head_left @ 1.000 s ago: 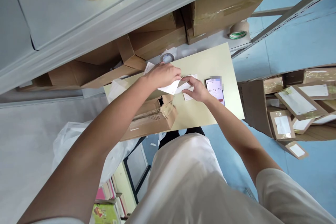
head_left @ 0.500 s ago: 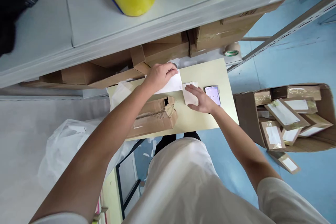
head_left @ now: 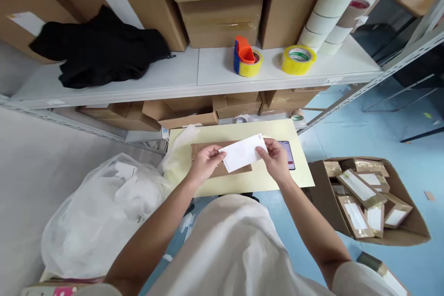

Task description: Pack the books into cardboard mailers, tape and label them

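The white slip (head_left: 243, 153) is best held by its ends under a light, even pull, so that it is neither creased nor bowed in the middle; the thumbs are best set near the edges, so that little of its face is covered. It is held up over the cardboard box (head_left: 239, 171) on the counter (head_left: 299, 173), slanted, with the marked corner at the upper right. Its left end is pinched narrowly by the fingers of the left hand (head_left: 205, 162), thumb near the edge. The other end is gripped by the right hand (head_left: 275, 159), its thumb laid across the face; how its fingers are set underneath cannot be told. The phone (head_left: 287, 155) is placed just beside the right hand.
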A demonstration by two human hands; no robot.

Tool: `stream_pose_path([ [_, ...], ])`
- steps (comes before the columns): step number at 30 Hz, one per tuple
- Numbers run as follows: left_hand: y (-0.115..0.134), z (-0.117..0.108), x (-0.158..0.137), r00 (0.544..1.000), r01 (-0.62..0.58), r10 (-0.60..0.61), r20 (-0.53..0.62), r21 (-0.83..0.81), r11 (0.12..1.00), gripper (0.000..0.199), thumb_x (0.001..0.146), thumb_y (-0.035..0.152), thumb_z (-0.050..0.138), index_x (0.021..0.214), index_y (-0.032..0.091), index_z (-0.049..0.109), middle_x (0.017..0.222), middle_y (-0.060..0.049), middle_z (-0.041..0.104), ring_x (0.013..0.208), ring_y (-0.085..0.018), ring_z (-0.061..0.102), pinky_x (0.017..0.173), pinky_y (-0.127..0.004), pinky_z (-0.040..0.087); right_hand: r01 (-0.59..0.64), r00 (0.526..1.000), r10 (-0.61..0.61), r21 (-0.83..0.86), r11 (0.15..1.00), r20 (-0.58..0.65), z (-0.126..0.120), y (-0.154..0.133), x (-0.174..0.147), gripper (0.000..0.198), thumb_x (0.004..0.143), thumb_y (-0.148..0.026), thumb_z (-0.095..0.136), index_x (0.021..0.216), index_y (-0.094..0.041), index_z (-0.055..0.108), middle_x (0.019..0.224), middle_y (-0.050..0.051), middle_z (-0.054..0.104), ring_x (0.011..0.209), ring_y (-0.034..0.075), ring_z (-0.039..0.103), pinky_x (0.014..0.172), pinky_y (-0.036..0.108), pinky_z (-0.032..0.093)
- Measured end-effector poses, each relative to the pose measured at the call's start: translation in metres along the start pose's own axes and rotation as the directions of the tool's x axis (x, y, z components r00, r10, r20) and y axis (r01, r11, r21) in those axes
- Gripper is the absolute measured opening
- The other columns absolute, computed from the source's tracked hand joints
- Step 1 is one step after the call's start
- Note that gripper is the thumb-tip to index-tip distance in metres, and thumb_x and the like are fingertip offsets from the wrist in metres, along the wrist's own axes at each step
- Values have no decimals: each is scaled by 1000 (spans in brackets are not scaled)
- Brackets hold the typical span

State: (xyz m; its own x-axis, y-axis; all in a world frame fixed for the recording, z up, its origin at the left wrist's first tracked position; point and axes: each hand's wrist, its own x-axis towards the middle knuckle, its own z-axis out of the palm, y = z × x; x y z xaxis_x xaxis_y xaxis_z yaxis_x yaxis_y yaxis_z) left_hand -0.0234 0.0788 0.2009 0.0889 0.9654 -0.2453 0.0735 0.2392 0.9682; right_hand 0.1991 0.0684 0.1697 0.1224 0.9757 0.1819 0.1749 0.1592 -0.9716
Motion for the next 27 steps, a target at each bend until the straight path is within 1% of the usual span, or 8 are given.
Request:
stream_pose_path([
  [2, -13, -8, -15, 993, 6, -20, -119, -116, 993, 27, 64, 44, 77, 76, 23, 66, 78, -3, 73, 73, -19, 67, 71, -30, 52, 128, 987, -148, -239, 963, -69, 17, -14, -16, 43, 82, -42, 64, 119, -24, 55, 109, 13, 67, 101, 31, 63, 86, 52, 51],
  [3, -17, -10, -22, 985, -5, -22, -171, -159, 987, 27, 62, 43, 78, 75, 23, 66, 78, -2, 73, 73, -19, 67, 70, -30, 53, 205, 968, -243, -359, 911, -64, 27, -22, -25, 45, 82, -40, 64, 123, -25, 54, 115, 14, 65, 110, 33, 60, 92, 56, 47],
  [5, -22, -9, -35, 973, -38, -16, -231, -225, 974, 27, 62, 42, 79, 74, 22, 66, 77, -2, 72, 72, -19, 67, 71, -30, 53, 374, 917, -390, -505, 778, 78, 49, -37, -42, 41, 84, -34, 61, 124, -28, 56, 123, 13, 62, 120, 33, 55, 100, 57, 42],
  [8, -22, -8, -55, 972, -75, -3, -237, -321, 944, 26, 65, 42, 76, 79, 22, 66, 74, 0, 70, 70, -16, 65, 71, -28, 52, 529, 849, -413, -547, 649, 330, 81, -55, -65, 35, 89, -26, 53, 122, -35, 59, 124, 5, 65, 119, 28, 58, 103, 53, 41],
  [11, -20, -11, -74, 988, -82, 9, -152, -483, 872, 28, 69, 44, 74, 86, 23, 67, 80, 0, 70, 72, -14, 65, 72, -26, 51, 513, 858, -389, -602, 612, 335, 99, -63, -81, 37, 91, -24, 51, 125, -37, 58, 128, 2, 62, 122, 28, 56, 105, 54, 38],
  [16, -16, -24, -96, 1000, -2, 3, 0, -672, 741, 27, 65, 42, 79, 77, 24, 64, 80, 2, 68, 71, -11, 64, 77, -26, 52, 546, 834, -452, -582, 602, 315, 101, -65, -97, 40, 90, -20, 52, 124, -39, 59, 123, 2, 65, 118, 28, 59, 103, 55, 39],
  [21, -16, -32, -106, 992, 107, -30, 119, -714, 692, 27, 65, 43, 80, 72, 24, 62, 83, 0, 70, 82, -16, 68, 84, -31, 52, 620, 771, -555, -566, 543, 312, 98, -67, -106, 51, 90, -14, 50, 131, -43, 52, 121, -1, 66, 112, 26, 63, 99, 53, 43],
  [27, -22, -36, -111, 989, 138, -58, 135, -713, 687, 27, 65, 42, 80, 72, 22, 62, 84, -1, 70, 85, -17, 68, 82, -31, 51, 665, 717, -610, -595, 452, 338, 99, -67, -112, 58, 89, -8, 48, 137, -41, 46, 120, 1, 66, 110, 25, 65, 99, 49, 45],
])
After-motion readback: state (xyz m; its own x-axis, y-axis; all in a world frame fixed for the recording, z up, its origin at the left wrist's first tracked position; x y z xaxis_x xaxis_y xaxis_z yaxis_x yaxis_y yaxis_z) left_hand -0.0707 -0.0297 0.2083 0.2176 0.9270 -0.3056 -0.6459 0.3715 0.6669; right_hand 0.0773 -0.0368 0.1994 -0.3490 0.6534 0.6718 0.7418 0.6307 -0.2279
